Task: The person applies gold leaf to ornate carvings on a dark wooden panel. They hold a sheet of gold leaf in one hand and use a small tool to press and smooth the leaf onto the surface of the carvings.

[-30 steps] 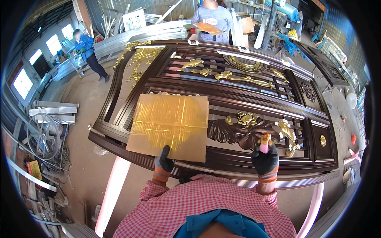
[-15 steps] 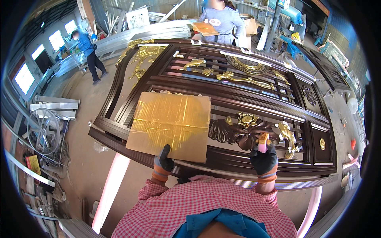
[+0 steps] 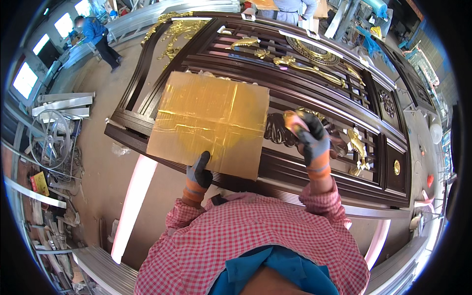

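My left hand point(image 3: 199, 174), in a grey, black and orange glove, grips the near edge of a square cardboard sheet point(image 3: 211, 123) smeared with gold paint, thumb on top. The sheet is held over the left part of a dark brown carved metal gate panel point(image 3: 319, 183). My right hand point(image 3: 314, 140), gloved alike, holds a small pink pad point(image 3: 295, 121) with a gold-stained end; it looks like a sponge. That hand is just right of the sheet, over a dark carved lotus leaf point(image 3: 280, 130), and partly hides a gold flower. A gold fish point(image 3: 355, 141) lies to its right.
The panel rests on pale supports point(image 3: 135, 209). Across it stands a person in grey point(image 3: 292, 10); another person in blue point(image 3: 98, 39) is at the far left. Metal lengths and a wheel-like frame point(image 3: 50, 137) lie left. A second dark panel point(image 3: 410, 81) stands at the right.
My right hand has moved left and farther from me with the pad, toward the cardboard. The view has tilted down, and the sheet appears higher and slightly turned. My left hand keeps its grip.
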The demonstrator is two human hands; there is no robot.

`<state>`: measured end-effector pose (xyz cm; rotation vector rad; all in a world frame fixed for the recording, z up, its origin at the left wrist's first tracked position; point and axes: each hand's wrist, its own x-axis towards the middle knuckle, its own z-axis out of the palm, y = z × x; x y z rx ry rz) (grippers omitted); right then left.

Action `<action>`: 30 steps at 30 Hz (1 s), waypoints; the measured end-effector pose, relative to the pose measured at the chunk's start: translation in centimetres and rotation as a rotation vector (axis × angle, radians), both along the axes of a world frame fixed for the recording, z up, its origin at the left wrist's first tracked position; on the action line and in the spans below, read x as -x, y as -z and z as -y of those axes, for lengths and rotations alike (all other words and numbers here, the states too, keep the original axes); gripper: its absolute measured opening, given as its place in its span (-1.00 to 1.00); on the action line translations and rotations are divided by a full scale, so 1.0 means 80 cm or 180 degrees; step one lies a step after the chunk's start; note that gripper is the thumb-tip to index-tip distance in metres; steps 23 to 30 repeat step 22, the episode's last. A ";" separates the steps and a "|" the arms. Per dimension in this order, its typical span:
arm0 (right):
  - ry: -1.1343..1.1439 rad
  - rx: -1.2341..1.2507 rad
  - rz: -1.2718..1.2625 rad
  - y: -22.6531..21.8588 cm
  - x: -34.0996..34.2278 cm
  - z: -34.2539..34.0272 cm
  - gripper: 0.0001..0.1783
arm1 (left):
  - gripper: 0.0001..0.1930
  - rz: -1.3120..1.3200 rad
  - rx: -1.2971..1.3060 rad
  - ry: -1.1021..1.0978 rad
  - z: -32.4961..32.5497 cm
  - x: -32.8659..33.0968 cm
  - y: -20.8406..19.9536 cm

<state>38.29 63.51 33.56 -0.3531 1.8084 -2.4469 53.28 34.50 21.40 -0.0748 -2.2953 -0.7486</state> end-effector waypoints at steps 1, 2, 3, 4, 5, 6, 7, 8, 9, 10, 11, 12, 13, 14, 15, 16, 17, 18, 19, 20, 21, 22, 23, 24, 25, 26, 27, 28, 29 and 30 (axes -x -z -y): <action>-0.0081 -0.0264 -0.0168 -0.006 0.003 0.017 -0.65 | -0.53 -0.0012 0.0013 0.0102 0.006 0.003 -0.002; 0.0078 -0.1022 -0.0706 -0.001 0.011 0.034 -0.63 | -0.51 -0.0023 0.0026 0.0206 0.012 0.006 -0.004; 0.0217 -0.1784 -0.1240 0.004 0.020 0.053 -0.61 | -0.49 -0.0037 0.0039 0.0296 0.020 0.008 -0.003; 0.0552 -0.2517 -0.2277 -0.006 0.023 0.074 -0.59 | -0.48 0.0032 0.0026 0.0336 0.027 0.008 -0.001; 0.0826 -0.2786 -0.2853 0.005 0.028 0.094 -0.59 | -0.47 0.0099 0.0013 0.0376 0.036 0.009 0.002; 0.0584 -0.3125 -0.2749 0.006 0.029 0.114 -0.58 | -0.46 0.0180 0.0002 0.0395 0.044 0.005 0.005; 0.0365 -0.3477 -0.2660 0.005 0.031 0.130 -0.57 | -0.47 0.0168 0.0057 0.0432 0.051 0.008 0.006; 0.0200 -0.3725 -0.2806 0.011 0.032 0.144 -0.57 | -0.48 0.0155 0.0111 0.0470 0.056 0.010 0.006; 0.0110 -0.3760 -0.2843 0.013 0.029 0.162 -0.58 | -0.48 0.0148 0.0183 0.0492 0.063 0.010 0.006; 0.0020 -0.3795 -0.2879 0.016 0.026 0.180 -0.59 | -0.51 0.0139 0.0164 0.0526 0.071 0.010 0.009; -0.0069 -0.3830 -0.2916 0.018 0.025 0.194 -0.60 | -0.53 0.0128 0.0144 0.0562 0.079 0.011 0.013; 0.0002 -0.4053 -0.2941 0.020 0.027 0.203 -0.61 | -0.55 0.0115 0.0126 0.0601 0.086 0.011 0.016; 0.0074 -0.4277 -0.2964 0.020 0.034 0.211 -0.61 | -0.58 0.0091 0.0021 0.0674 0.093 0.012 0.018; 0.0148 -0.4501 -0.2984 0.020 0.041 0.219 -0.62 | -0.60 0.0067 -0.0083 0.0748 0.099 0.012 0.019; 0.0216 -0.4735 -0.3003 0.021 0.049 0.226 -0.63 | -0.62 0.0044 -0.0199 0.0821 0.104 0.013 0.021; 0.0123 -0.4873 -0.2878 0.023 0.056 0.232 -0.63 | -0.63 -0.0009 -0.0182 0.0818 0.111 0.016 0.024; 0.0112 -0.4769 -0.2913 0.025 0.056 0.238 -0.62 | -0.65 -0.0062 -0.0164 0.0816 0.118 0.021 0.027; 0.0099 -0.4663 -0.2936 0.023 0.052 0.246 -0.62 | -0.66 -0.0106 -0.0143 0.0816 0.126 0.025 0.029; 0.0088 -0.4556 -0.2958 0.020 0.048 0.252 -0.61 | -0.66 -0.0079 -0.0352 0.0883 0.133 0.027 0.030; -0.0427 -0.4574 -0.3088 0.017 0.040 0.251 -0.56 | -0.66 -0.0051 -0.0559 0.0951 0.139 0.028 0.030; -0.0734 -0.4743 -0.2923 0.015 0.042 0.252 -0.53 | -0.66 -0.0035 -0.0764 0.1014 0.145 0.032 0.027; -0.1042 -0.4901 -0.2750 0.014 0.045 0.252 -0.49 | -0.66 -0.0033 -0.0773 0.1030 0.149 0.034 0.029; -0.1042 -0.4901 -0.2750 0.014 0.045 0.252 -0.49 | -0.66 -0.0033 -0.0773 0.1030 0.149 0.034 0.029; -0.1042 -0.4901 -0.2750 0.014 0.045 0.252 -0.49 | -0.66 -0.0033 -0.0773 0.1030 0.149 0.034 0.029; -0.1042 -0.4901 -0.2750 0.014 0.045 0.252 -0.49 | -0.66 -0.0033 -0.0773 0.1030 0.149 0.034 0.029; -0.1042 -0.4901 -0.2750 0.014 0.045 0.252 -0.49 | -0.66 -0.0033 -0.0773 0.1030 0.149 0.034 0.029; -0.1042 -0.4901 -0.2750 0.014 0.045 0.252 -0.49 | -0.66 -0.0033 -0.0773 0.1030 0.149 0.034 0.029; -0.1042 -0.4901 -0.2750 0.014 0.045 0.252 -0.49 | -0.66 -0.0033 -0.0773 0.1030 0.149 0.034 0.029; -0.1042 -0.4901 -0.2750 0.014 0.045 0.252 -0.49 | -0.66 -0.0033 -0.0773 0.1030 0.149 0.034 0.029; -0.1042 -0.4901 -0.2750 0.014 0.045 0.252 -0.49 | -0.66 -0.0033 -0.0773 0.1030 0.149 0.034 0.029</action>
